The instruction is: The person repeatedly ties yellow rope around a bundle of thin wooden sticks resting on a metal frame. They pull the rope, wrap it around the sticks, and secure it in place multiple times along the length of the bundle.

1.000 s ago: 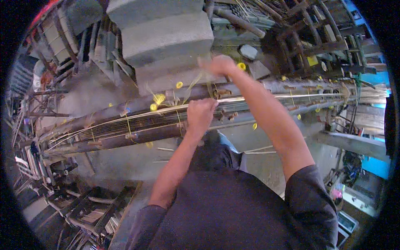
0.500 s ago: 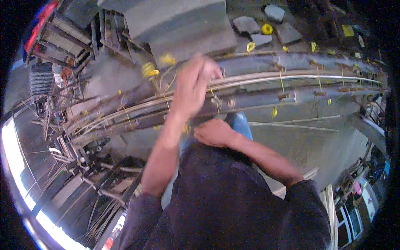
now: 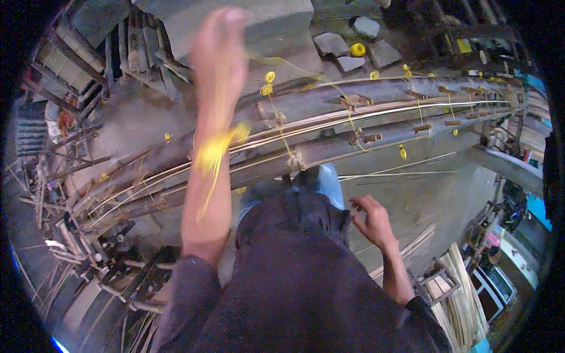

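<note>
Grey floor (image 3: 412, 197) shows beneath two long poles (image 3: 332, 146) in the head view; between them pale strips (image 3: 406, 107) run left to right, under the nearer left forearm (image 3: 206, 206). Blurred left hand (image 3: 220, 56) lies beyond, grip unclear; right hand (image 3: 372, 222), near side, has loosely parted fingers (image 3: 361, 205).

Strips (image 3: 306, 126) lay lengthwise between two poles (image 3: 329, 146); beyond them, rightward, a cord roll (image 3: 357, 50) sat among stone slabs (image 3: 385, 54).
</note>
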Demonstrator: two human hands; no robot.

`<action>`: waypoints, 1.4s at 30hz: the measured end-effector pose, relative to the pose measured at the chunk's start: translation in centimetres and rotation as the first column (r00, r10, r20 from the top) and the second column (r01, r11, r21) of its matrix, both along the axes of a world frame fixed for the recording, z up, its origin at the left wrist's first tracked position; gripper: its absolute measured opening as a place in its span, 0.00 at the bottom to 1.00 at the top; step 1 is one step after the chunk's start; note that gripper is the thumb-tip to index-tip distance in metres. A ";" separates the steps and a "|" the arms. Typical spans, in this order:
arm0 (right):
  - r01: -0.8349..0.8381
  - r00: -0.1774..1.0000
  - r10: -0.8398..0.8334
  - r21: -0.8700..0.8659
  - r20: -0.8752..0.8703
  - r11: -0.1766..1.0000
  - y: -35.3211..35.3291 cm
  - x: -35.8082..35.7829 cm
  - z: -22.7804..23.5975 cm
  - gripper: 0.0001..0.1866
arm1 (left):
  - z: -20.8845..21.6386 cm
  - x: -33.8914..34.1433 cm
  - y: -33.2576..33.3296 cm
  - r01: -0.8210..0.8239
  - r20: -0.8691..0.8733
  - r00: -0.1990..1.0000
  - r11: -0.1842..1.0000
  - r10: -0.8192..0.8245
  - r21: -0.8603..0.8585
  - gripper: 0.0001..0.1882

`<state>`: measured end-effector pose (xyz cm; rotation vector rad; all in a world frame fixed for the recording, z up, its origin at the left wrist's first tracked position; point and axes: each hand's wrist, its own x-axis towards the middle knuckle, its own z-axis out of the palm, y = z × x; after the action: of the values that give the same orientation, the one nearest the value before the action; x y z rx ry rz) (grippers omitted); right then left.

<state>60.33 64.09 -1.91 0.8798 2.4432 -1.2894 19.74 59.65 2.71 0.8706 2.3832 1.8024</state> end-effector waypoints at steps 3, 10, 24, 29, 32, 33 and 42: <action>0.133 0.987 -0.160 -0.471 -0.016 0.872 -4.7 -3.4 1.1 0.31 | -7.0 -7.3 2.0 0.264 0.028 0.929 0.607 -0.368 -0.749 0.27; 0.150 0.954 -0.257 -0.500 -0.152 0.853 -9.8 -11.8 -6.6 0.12 | -4.7 1.1 -7.2 0.267 -0.077 0.914 0.735 -0.398 -0.624 0.22; -0.484 0.864 0.502 0.342 0.038 0.806 3.6 -32.8 3.4 0.23 | -9.0 11.4 -9.1 0.111 -0.242 0.926 0.821 -0.290 -0.560 0.11; -0.157 0.884 -0.121 -0.529 -0.452 0.834 -1.7 -25.1 3.7 0.19 | -9.5 11.7 -10.9 0.103 -0.197 0.938 0.771 -0.285 -0.628 0.10; -0.534 0.820 0.505 -0.043 -0.270 0.844 -6.1 -16.6 -0.9 0.13 | -8.6 10.8 -10.2 0.185 -0.078 0.957 0.799 -0.278 -0.573 0.08; -0.593 0.669 0.632 0.232 -0.391 0.771 -7.2 -16.0 -4.8 0.13 | -7.3 11.0 -10.0 0.246 0.048 0.964 0.815 -0.260 -0.525 0.09; -0.690 0.655 0.724 0.221 -0.218 0.690 -7.5 -16.2 -4.7 0.16 | -10.9 2.9 -0.9 0.337 0.719 0.684 0.928 -0.125 -0.159 0.21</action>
<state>44.11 56.55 -6.62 -0.3155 2.6552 -1.0039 22.61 58.79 -8.19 0.3288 1.8456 1.3090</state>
